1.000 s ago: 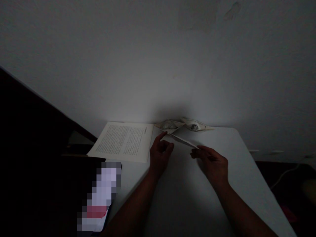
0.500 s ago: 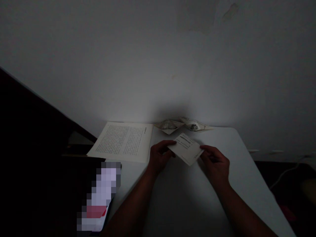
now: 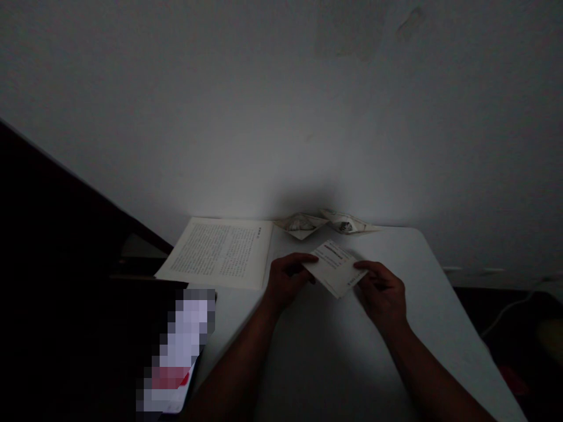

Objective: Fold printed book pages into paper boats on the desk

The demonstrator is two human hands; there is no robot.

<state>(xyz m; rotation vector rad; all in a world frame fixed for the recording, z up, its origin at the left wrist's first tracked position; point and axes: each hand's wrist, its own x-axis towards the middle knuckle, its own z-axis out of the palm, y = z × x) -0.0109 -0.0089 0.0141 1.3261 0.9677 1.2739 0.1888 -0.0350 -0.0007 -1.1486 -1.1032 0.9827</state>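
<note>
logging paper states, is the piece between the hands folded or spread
Folded: the paper is a compact diamond, its near corner showing layered edges, between left hand and right hand.

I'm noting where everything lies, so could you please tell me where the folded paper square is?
In the head view, the folded paper square is held between the left hand and right hand, slightly right of centre, in front of two paper boats.

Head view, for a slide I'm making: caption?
Left hand and right hand hold printed paper before two paper boats on a pale table.
</note>
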